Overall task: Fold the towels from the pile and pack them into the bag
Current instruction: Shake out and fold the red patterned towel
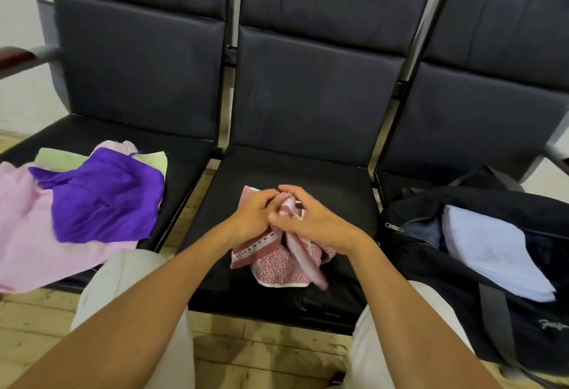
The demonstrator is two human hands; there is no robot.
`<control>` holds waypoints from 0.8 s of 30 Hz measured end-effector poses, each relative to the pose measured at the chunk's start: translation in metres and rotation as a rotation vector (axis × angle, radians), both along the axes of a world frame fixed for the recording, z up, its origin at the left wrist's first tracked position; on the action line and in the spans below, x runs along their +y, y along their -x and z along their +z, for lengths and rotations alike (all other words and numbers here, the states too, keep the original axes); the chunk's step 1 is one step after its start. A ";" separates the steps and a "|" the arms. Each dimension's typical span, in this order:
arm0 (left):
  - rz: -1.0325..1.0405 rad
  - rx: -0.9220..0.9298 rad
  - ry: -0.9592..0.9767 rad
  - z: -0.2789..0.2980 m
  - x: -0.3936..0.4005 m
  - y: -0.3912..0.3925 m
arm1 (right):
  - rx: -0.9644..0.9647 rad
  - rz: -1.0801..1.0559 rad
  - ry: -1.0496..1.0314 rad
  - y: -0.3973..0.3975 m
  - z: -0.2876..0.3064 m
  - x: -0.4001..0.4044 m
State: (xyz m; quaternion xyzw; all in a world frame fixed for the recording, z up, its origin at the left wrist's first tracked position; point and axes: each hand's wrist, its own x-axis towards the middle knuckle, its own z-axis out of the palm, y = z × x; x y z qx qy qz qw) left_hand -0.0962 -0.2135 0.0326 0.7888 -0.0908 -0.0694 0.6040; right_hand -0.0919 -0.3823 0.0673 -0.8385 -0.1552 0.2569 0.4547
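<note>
Three black padded seats (295, 105) form a row. Right seat: open dark duffel bag (431, 265) holding a folded pale blue towel (492, 253), its zipper edge beside the middle cushion. Left seat: loose pile of pink, purple and green towels (92, 200) overhanging the front edge. Middle seat: crumpled red-and-white patterned towel (277, 262), bare cushion behind it. Left hand (252, 216) and right hand (311, 219), fingers curled, both grip this towel's bunched top.

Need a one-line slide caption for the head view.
Both hands bunch a pink patterned towel on the middle seat, pile left, bag right.
</note>
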 end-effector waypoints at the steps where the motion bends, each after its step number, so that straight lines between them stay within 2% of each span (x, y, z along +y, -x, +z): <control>1: -0.025 0.041 -0.008 0.002 -0.002 0.002 | -0.002 0.073 -0.007 0.001 -0.002 0.001; 4: -0.071 0.101 -0.055 0.006 -0.005 0.004 | -0.154 0.150 0.099 0.000 -0.009 -0.003; 6: -0.130 0.085 -0.075 0.010 -0.003 0.006 | -0.333 0.055 0.264 -0.005 -0.014 -0.005; 8: -0.227 0.107 -0.108 0.012 -0.001 0.011 | -0.418 -0.029 0.455 -0.007 -0.015 -0.004; 10: -0.303 0.131 -0.292 0.007 0.001 0.015 | -0.436 -0.023 0.630 -0.006 -0.017 -0.002; 12: -0.298 0.055 -0.623 -0.004 0.003 0.017 | -0.440 0.010 0.707 -0.002 -0.020 -0.002; 14: -0.201 -0.017 -0.803 -0.008 0.007 0.016 | -0.396 -0.017 0.649 0.001 -0.017 -0.005; 17: -0.117 -0.027 -0.736 0.011 0.024 0.010 | -0.328 -0.158 0.518 0.000 0.005 -0.020; 20: -0.092 -0.146 -0.766 0.047 0.034 0.000 | -0.384 -0.191 0.540 0.002 0.038 -0.038; 24: -0.039 -0.309 -0.700 0.114 0.029 -0.002 | -0.471 -0.198 0.446 0.015 0.091 -0.046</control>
